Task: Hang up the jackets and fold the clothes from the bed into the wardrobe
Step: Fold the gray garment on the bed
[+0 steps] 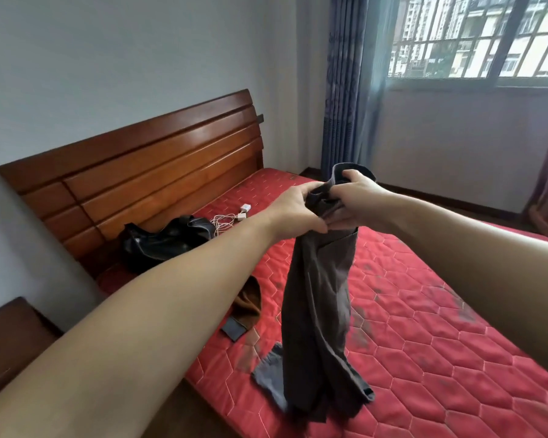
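1. I see both hands raised over the red quilted mattress (424,327), gripping the top of a dark grey-brown cloth garment (317,311).
2. The left hand (293,210) has its fingers curled round the bunched upper edge, thumb underneath near the fold.
3. The right hand (353,197) pinches the same bunched edge from the other side, its fingers curled over the cloth; the two hands almost touch.
4. The garment hangs straight down from that grip, and its lower end rests crumpled on the mattress near the bed's front edge.
5. A brown knitted garment with a grey cuff (244,308) lies on the mattress just left of the hanging cloth.
6. A black shiny leather jacket (165,241) lies heaped against the reddish-brown wooden headboard (133,172).
7. White charger plugs with a tangled cable (234,218) lie just beside the jacket.
8. A blue patterned curtain (345,90) hangs beside the barred window (481,36).
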The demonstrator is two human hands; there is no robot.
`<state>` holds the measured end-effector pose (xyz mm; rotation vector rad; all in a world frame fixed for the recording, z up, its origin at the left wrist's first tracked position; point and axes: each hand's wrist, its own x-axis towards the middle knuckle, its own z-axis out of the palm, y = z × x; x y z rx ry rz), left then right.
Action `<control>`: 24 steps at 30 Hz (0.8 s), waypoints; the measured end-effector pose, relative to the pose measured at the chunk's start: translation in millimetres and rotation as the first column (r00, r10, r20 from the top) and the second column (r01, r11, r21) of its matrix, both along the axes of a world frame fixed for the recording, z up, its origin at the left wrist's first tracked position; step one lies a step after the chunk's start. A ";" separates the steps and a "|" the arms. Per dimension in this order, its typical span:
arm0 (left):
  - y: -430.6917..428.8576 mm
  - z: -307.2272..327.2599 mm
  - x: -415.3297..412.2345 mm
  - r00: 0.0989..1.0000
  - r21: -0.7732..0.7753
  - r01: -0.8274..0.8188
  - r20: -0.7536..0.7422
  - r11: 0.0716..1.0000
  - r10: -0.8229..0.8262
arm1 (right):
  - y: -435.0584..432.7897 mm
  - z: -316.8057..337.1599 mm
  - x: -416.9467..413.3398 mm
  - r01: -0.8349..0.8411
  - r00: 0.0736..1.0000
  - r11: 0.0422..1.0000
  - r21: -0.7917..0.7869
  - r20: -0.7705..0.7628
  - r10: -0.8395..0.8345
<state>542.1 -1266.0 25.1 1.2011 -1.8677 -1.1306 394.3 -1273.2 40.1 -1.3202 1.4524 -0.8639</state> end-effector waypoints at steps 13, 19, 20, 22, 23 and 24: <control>-12.4 56.3 16.5 0.992 -0.163 -0.084 0.084 0.983 0.099 | -20.3 15.7 -73.2 -0.102 0.879 0.995 -0.014 -0.469 0.084; -20.7 93.2 42.0 0.966 -0.059 -0.031 -0.258 0.998 0.015 | -8.0 37.7 -62.5 -0.226 0.972 0.974 0.006 0.072 0.225; -24.5 92.4 45.5 0.935 -0.046 -0.046 -0.353 0.998 0.027 | -6.7 42.0 -58.5 -0.225 0.963 0.974 -0.039 0.144 0.228; -29.3 87.9 49.3 0.827 -0.003 -0.128 -0.553 0.992 0.105 | -1.6 54.3 -49.3 -0.200 0.936 0.972 -0.126 0.269 0.228; -30.3 83.2 50.7 0.785 0.029 -0.164 -0.601 0.986 0.149 | 0.7 61.9 -44.8 -0.176 0.925 0.971 -0.165 0.309 0.220; -30.0 76.6 51.1 0.784 0.067 -0.184 -0.592 0.981 0.188 | 2.0 69.8 -41.0 -0.147 0.919 0.968 -0.202 0.335 0.209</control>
